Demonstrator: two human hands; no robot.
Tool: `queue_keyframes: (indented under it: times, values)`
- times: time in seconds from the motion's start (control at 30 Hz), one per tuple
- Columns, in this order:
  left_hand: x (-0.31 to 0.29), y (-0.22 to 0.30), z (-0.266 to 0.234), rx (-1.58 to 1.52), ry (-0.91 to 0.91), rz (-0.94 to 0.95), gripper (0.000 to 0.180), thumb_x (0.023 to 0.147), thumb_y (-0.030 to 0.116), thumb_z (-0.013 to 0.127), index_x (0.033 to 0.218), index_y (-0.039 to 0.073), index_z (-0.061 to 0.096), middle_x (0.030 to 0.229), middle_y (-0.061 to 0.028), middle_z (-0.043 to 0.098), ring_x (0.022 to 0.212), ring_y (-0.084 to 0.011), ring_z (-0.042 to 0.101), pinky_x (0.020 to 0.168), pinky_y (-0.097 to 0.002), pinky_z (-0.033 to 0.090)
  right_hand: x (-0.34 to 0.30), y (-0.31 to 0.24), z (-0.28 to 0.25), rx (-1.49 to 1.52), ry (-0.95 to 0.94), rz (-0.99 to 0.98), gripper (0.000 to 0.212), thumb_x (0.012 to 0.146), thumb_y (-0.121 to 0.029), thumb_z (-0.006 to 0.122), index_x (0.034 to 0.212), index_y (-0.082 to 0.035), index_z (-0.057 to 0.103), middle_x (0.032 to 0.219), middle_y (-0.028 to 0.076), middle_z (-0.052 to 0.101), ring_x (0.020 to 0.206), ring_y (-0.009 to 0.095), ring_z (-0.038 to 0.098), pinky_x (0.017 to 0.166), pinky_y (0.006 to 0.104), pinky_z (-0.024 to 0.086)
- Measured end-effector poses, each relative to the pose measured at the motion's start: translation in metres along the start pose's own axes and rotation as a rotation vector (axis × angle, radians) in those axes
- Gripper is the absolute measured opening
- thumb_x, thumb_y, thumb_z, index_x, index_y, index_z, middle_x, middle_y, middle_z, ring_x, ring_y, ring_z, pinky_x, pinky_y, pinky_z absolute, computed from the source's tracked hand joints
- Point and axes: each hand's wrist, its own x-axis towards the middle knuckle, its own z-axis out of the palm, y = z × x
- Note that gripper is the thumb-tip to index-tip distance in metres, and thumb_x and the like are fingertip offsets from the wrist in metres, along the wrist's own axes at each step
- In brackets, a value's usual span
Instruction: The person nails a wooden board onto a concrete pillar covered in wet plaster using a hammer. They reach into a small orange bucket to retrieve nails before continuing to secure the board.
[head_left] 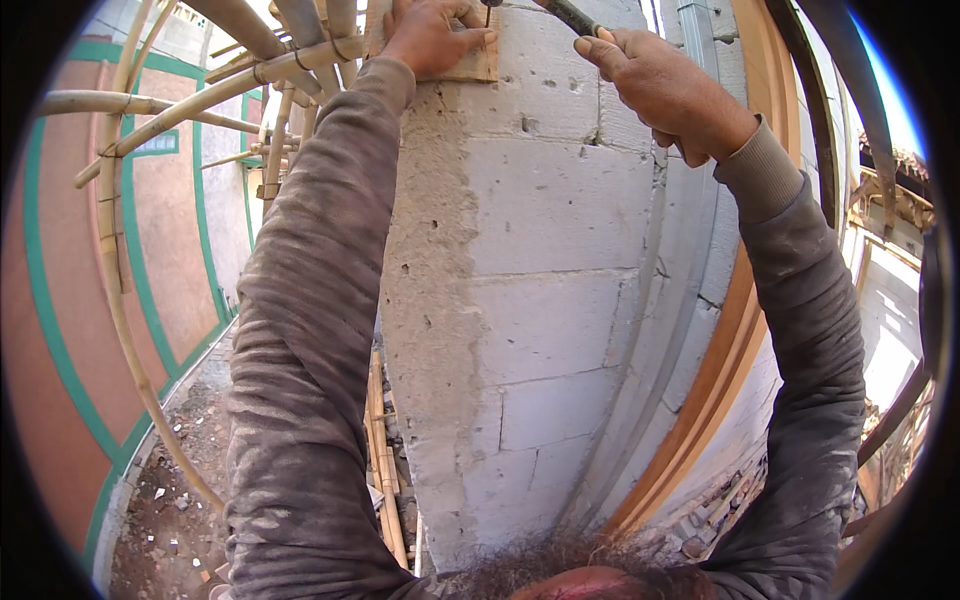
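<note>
At the top of the frame, left of centre, laying the left hand (432,40) on a flat brown wooden board (475,70), set against a wall of pale grey-white blocks (560,210). Reaching with the thumb toward a thin dark upright pin (488,17); cannot tell whether pinching it, with some fingers cut off by the upper edge. At upper right, clenching the right hand (672,90) round a slim dark tool handle (572,15), running out of view. Flanked at upper left by tied tan bamboo poles (260,72).
</note>
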Motion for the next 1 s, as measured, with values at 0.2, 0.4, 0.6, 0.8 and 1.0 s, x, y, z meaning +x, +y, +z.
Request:
queue_keyframes:
  times: [0.2, 0.4, 0.6, 0.8, 1.0]
  values:
    - [0.002, -0.006, 0.004, -0.005, -0.022, 0.013, 0.031, 0.077, 0.044, 0.083, 0.085, 0.014, 0.078, 0.131, -0.014, 0.066, 0.125, -0.0361, 0.054, 0.107, -0.0486, 0.041, 0.011, 0.023, 0.007, 0.208, 0.4, -0.39, 0.054, 0.111, -0.051, 0.039, 0.102, -0.002, 0.058, 0.057, 0.0, 0.043, 0.036, 0.008, 0.049, 0.035, 0.0222, 0.046]
    - [0.004, -0.01, 0.0, 0.027, -0.04, 0.053, 0.032, 0.077, 0.044, 0.082, 0.084, 0.013, 0.08, 0.129, -0.0141, 0.067, 0.124, -0.0356, 0.055, 0.106, -0.0493, 0.042, 0.004, 0.018, -0.014, 0.115, 0.121, -0.168, 0.053, 0.109, -0.053, 0.044, 0.097, -0.004, 0.057, 0.056, -0.001, 0.045, 0.035, 0.008, 0.049, 0.035, 0.0223, 0.048]
    - [0.004, 0.004, -0.001, 0.09, -0.063, 0.035, 0.032, 0.077, 0.045, 0.082, 0.08, 0.013, 0.08, 0.123, -0.0107, 0.071, 0.122, -0.031, 0.06, 0.106, -0.0465, 0.045, -0.009, -0.027, -0.028, 0.05, 0.047, -0.016, 0.055, 0.11, -0.045, 0.041, 0.097, 0.005, 0.06, 0.062, 0.009, 0.054, 0.046, 0.02, 0.056, 0.035, 0.0362, 0.043]
    - [0.009, 0.0, -0.009, 0.018, -0.063, 0.028, 0.027, 0.074, 0.04, 0.084, 0.078, 0.013, 0.08, 0.117, -0.0084, 0.074, 0.115, -0.0322, 0.065, 0.102, -0.0436, 0.05, -0.022, -0.045, -0.053, 0.176, 0.021, 0.121, 0.046, 0.108, -0.049, 0.043, 0.101, -0.005, 0.054, 0.061, 0.002, 0.044, 0.042, 0.015, 0.046, 0.03, 0.0335, 0.034]
    - [0.002, 0.003, -0.031, 0.038, -0.303, -0.135, 0.083, 0.069, 0.037, 0.088, 0.139, 0.004, 0.058, 0.145, -0.0246, 0.054, 0.138, -0.0403, 0.047, 0.118, -0.0461, 0.038, -0.016, -0.054, -0.062, 0.328, -0.142, 0.238, 0.047, 0.109, -0.049, 0.043, 0.099, -0.005, 0.053, 0.062, 0.001, 0.044, 0.042, 0.014, 0.045, 0.03, 0.0323, 0.034]
